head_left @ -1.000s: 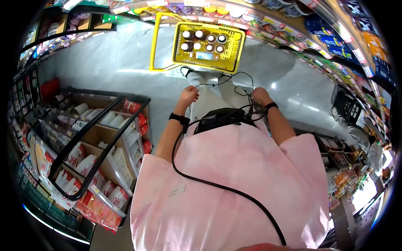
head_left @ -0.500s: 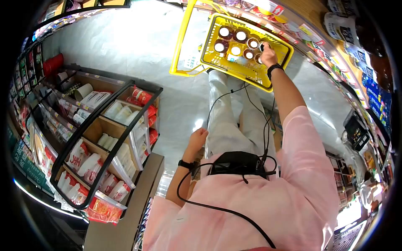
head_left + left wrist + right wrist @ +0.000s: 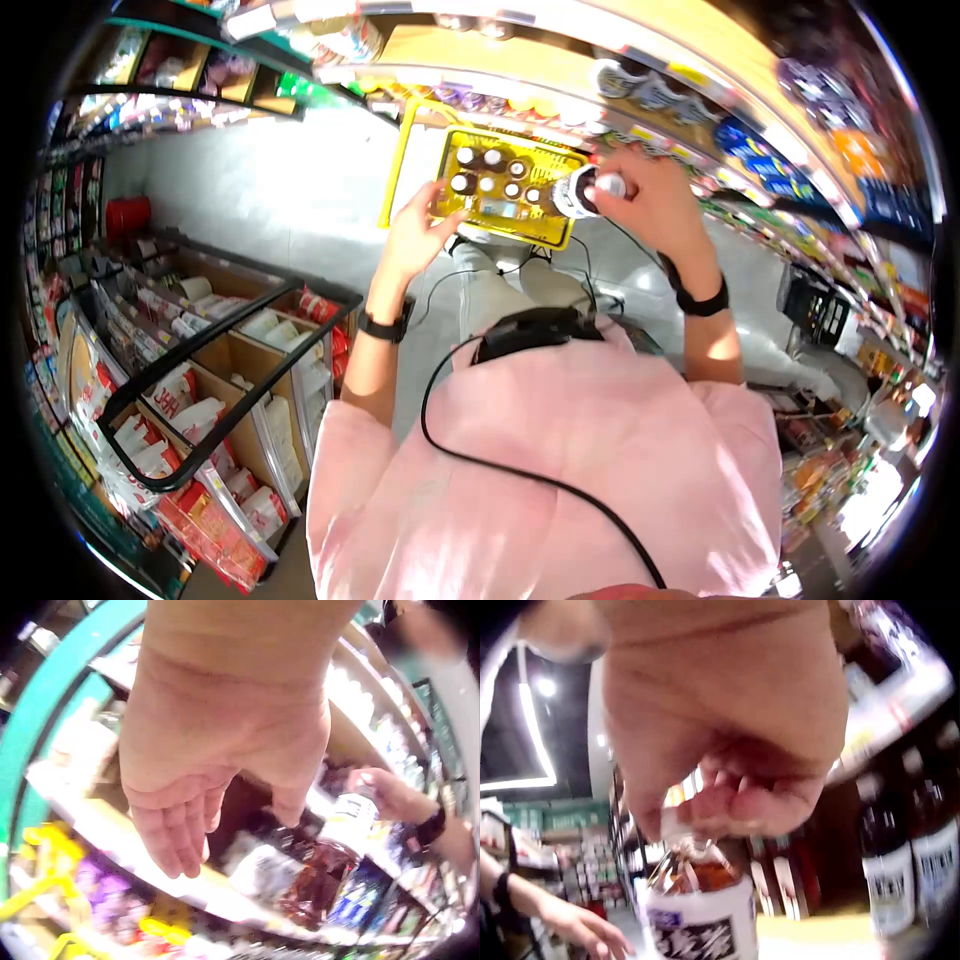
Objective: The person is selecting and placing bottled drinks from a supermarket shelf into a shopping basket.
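The right hand (image 3: 655, 205) grips a labelled bottle (image 3: 577, 192) by its cap, above the right end of the yellow basket (image 3: 575, 232). In the right wrist view, the fingers of the right hand (image 3: 727, 750) curl round the white cap of the bottle (image 3: 701, 919), which holds dark amber liquid. The left hand (image 3: 415, 235) is held over the basket's left part, fingers spread, holding nothing. In the left wrist view the left hand (image 3: 225, 750) has its fingers extended, and the bottle (image 3: 326, 862) hangs beyond it. Several capped bottles (image 3: 487, 184) stand inside the basket.
Shelves of goods (image 3: 560, 30) curve along the far side and right. Dark bottles (image 3: 889, 877) stand on a shelf close to the right hand. A black-railed display bin (image 3: 250, 380) stands at the left, with a red container (image 3: 127, 216) behind it.
The right hand has risen from the basket and now holds a bottle by its cap. The left hand has moved from beside the legs up to the basket, and its fingers have spread.
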### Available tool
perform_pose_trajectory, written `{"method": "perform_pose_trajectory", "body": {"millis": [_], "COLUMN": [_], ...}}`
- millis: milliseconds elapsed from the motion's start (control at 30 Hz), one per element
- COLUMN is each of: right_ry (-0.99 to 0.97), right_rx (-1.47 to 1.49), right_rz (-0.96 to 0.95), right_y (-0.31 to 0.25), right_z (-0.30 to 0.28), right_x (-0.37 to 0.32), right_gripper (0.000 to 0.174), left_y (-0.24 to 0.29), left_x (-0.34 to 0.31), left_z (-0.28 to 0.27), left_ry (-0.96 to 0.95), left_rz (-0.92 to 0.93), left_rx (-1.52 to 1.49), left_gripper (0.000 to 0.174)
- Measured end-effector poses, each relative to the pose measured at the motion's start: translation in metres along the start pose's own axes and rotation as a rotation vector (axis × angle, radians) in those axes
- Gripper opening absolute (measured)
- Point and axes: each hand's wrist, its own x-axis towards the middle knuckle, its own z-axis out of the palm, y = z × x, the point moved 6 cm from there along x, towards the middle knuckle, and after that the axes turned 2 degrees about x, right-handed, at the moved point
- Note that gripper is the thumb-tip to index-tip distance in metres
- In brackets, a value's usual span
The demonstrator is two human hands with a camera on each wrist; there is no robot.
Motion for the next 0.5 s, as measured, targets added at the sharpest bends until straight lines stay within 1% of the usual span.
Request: {"method": "perform_pose_trajectory", "body": {"millis": [67, 133, 167, 200, 233, 267, 300, 333, 367, 400, 433, 467, 500], "right_ry": [0.075, 0.254, 0.341, 0.414, 0.437, 0.448, 0.444, 0.399, 0.332, 0.266, 0.218, 0.193, 0.176], "right_rx": [0.181, 0.19, 0.355, 0.32, 0.458, 0.599, 0.477, 0.566, 0.606, 0.648, 0.682, 0.71, 0.715], "right_rz": [-0.073, -0.236, -0.293, -0.411, -0.346, -0.277, -0.321, -0.327, -0.292, -0.253, -0.28, -0.238, -0.241], "right_y": [-0.033, -0.059, -0.057, -0.054, -0.042, -0.028, -0.016, 0.0, 0.006, 0.011, 0.015, 0.024, 0.031], "right_z": [-0.053, -0.096, -0.105, -0.113, -0.116, -0.114, -0.113, -0.106, -0.103, -0.101, -0.1, -0.096, -0.094], "right_x": [-0.026, -0.039, -0.044, -0.042, -0.041, -0.039, -0.039, -0.034, -0.034, -0.035, -0.037, -0.037, -0.037], "right_gripper": [0.026, 0.028, 0.026, 0.024, 0.025, 0.025, 0.017, 0.018, 0.019, 0.02, 0.02, 0.02, 0.02], "left_y": [0.1, 0.216, 0.233, 0.248, 0.261, 0.252, 0.249, 0.242, 0.236, 0.233, 0.231, 0.229, 0.236], "left_x": [0.005, -0.026, -0.024, -0.024, -0.027, -0.011, -0.004, 0.0, 0.008, 0.009, 0.012, 0.013, 0.005], "left_z": [0.034, 0.045, 0.053, 0.058, 0.062, 0.076, 0.085, 0.096, 0.107, 0.113, 0.117, 0.12, 0.117], "left_ry": [-0.174, -0.206, -0.192, -0.179, -0.234, -0.19, -0.194, -0.199, -0.185, -0.201, -0.219, -0.23, -0.214], "left_rz": [0.41, 0.637, 0.605, 0.566, 0.469, 0.567, 0.523, 0.459, 0.519, 0.447, 0.439, 0.432, 0.402], "left_rx": [-0.414, -0.322, -0.35, -0.378, -0.503, -0.461, -0.441, -0.431, -0.446, -0.439, -0.462, -0.488, -0.491], "left_gripper": [0.073, 0.078, 0.075, 0.073, 0.068, 0.063, 0.062, 0.06, 0.058, 0.057, 0.055, 0.054, 0.048]}}
